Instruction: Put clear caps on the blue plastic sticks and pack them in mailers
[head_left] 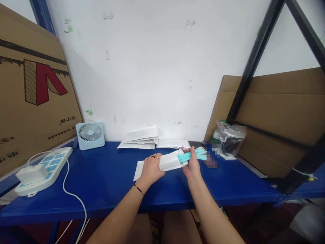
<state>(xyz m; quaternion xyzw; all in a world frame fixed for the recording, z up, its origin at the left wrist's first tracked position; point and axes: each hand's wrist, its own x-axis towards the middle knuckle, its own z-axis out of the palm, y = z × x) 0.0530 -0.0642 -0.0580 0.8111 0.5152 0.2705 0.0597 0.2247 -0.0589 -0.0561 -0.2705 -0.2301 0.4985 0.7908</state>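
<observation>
My left hand (pixel 152 167) is closed around a white padded mailer (pixel 169 161), held slightly tilted above the blue table. A white end (pixel 137 169) shows left of that hand; I cannot tell if it belongs to the same mailer. At the mailer's opening, on the right, my right hand (pixel 192 166) grips a bundle of thin turquoise strips (pixel 200 154). One end of the bundle sits inside the opening, and the other end sticks out past my thumb. Most fingers of the right hand are hidden behind the mailer and the strips.
More white mailers (pixel 139 139) lie stacked by the wall, beside a flat one (pixel 172 143). A light-blue fan (pixel 90 135) and a power strip (pixel 56 167) with cables stand left. A bottle (pixel 216 135) and clear plastic bag (pixel 232 137) are right. Cardboard (pixel 284 125) flanks the blue table (pixel 101 183).
</observation>
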